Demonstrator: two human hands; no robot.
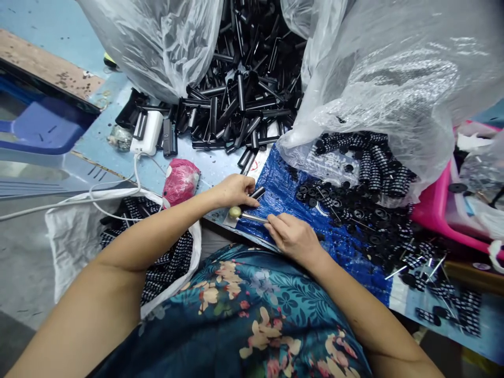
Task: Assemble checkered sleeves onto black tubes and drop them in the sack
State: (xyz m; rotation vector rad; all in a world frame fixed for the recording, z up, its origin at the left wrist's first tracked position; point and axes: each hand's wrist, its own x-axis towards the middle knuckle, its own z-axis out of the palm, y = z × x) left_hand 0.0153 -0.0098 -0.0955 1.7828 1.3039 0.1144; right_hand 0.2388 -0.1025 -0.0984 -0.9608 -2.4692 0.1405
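Observation:
My left hand (235, 190) grips a short black plastic tube (258, 193) over the near edge of the blue sheet (283, 194). My right hand (293, 237) holds a thin metal rod (254, 217) with a pale round knob (235, 212) at its left end; the rod lies just below the tube, pointing left. The two hands are close together, almost touching. A big heap of black tubes (240, 89) spills from a clear plastic bag beyond the left hand. Black round washers (354, 210) lie scattered to the right of my right hand.
A large clear bag (394, 79) with stacked ribbed black rings (374, 163) sits at the right. A white charger (148, 134) and cable, and a pink wrapped bundle (181, 181), lie at the left. A white sack (79, 236) hangs below the table edge. A pink tray (437, 210) stands far right.

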